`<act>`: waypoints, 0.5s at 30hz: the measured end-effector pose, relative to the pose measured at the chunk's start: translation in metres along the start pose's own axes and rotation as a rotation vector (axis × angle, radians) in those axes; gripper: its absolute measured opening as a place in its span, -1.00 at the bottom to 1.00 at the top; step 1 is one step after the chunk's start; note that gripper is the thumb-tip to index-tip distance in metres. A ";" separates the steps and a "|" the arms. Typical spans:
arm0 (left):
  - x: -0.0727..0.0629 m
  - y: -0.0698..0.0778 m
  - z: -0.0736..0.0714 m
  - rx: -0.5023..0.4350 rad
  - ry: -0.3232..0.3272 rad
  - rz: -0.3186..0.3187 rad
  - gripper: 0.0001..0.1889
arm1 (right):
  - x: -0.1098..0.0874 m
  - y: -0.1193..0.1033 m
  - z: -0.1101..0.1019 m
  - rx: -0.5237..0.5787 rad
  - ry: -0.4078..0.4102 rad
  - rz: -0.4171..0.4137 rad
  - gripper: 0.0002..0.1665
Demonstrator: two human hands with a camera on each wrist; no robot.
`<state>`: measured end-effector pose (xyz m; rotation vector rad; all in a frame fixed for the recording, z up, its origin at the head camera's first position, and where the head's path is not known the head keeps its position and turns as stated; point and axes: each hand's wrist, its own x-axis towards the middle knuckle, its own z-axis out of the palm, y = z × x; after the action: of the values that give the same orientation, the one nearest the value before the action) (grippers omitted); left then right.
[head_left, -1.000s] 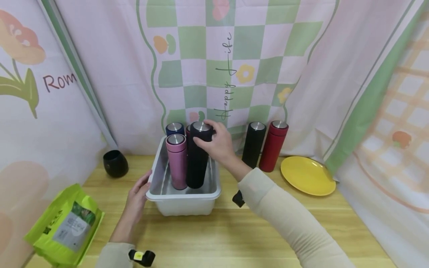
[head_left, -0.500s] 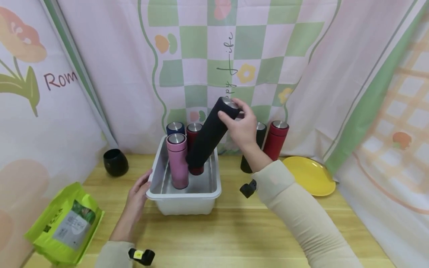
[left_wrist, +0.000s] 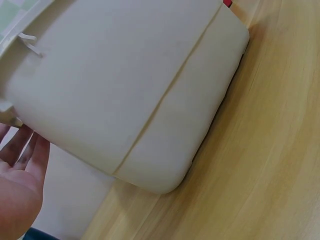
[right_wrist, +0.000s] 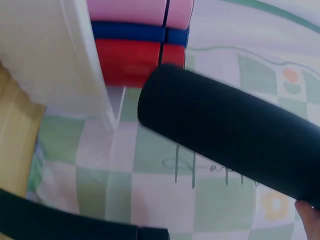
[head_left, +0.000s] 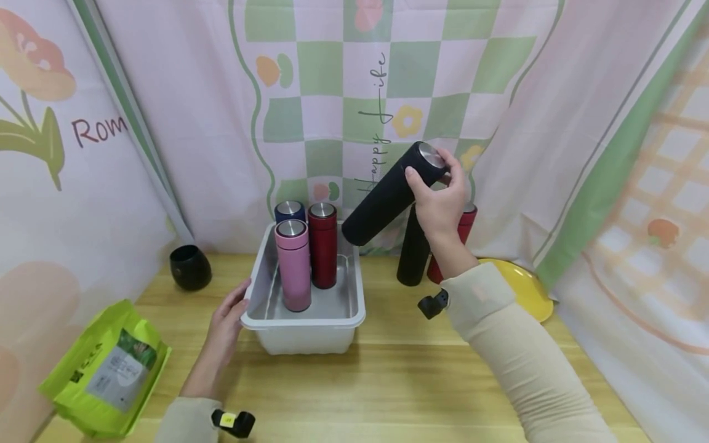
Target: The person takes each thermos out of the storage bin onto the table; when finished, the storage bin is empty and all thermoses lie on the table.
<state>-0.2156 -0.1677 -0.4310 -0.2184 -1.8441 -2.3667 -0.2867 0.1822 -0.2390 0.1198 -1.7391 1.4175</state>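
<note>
My right hand [head_left: 443,206] grips a black thermos flask [head_left: 388,197] near its silver lid. The flask is tilted and raised above the right rim of a white plastic tub [head_left: 304,332], its lower end pointing left. Inside the tub stand a pink flask [head_left: 295,267], a red flask [head_left: 324,246] and a partly hidden blue flask [head_left: 290,211]. My left hand [head_left: 221,329] touches the tub's left side, fingertips right at the rim. In the left wrist view, the fingers [left_wrist: 36,157] lie against the outside, under the rim.
Another black flask [head_left: 412,252] and another red flask [head_left: 468,224] stand right of the tub, partly behind my right hand. Farther right lies a yellow plate [head_left: 534,289]. A black cup [head_left: 190,268] and a green bag [head_left: 111,375] are on the left. A curtain hangs behind.
My right hand has lifted the black flask out of the tub and carried it up and right, tilting it. The red flask behind it is now uncovered. My left hand stays at the rim.
</note>
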 end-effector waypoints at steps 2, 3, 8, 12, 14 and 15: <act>0.000 0.000 0.000 -0.001 -0.002 0.000 -0.52 | 0.002 0.003 -0.003 -0.044 0.010 -0.040 -0.32; 0.000 0.000 -0.001 -0.002 -0.002 0.000 -0.52 | 0.003 0.006 -0.004 -0.072 0.008 -0.054 -0.31; 0.000 -0.001 -0.001 -0.009 -0.001 0.006 -0.54 | 0.000 0.023 -0.004 -0.211 -0.023 -0.103 -0.27; 0.001 -0.002 -0.002 -0.022 -0.002 0.032 -0.57 | -0.007 0.041 0.000 -0.271 -0.082 -0.099 -0.25; 0.000 -0.003 -0.002 -0.028 -0.005 0.048 -0.58 | -0.011 0.050 0.003 -0.290 -0.118 -0.101 -0.24; 0.000 -0.004 -0.002 -0.032 -0.006 0.055 -0.58 | -0.012 0.054 0.005 -0.298 -0.137 -0.104 -0.24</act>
<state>-0.2167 -0.1687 -0.4347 -0.2764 -1.7806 -2.3621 -0.3120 0.1914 -0.2879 0.1457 -2.0072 1.0834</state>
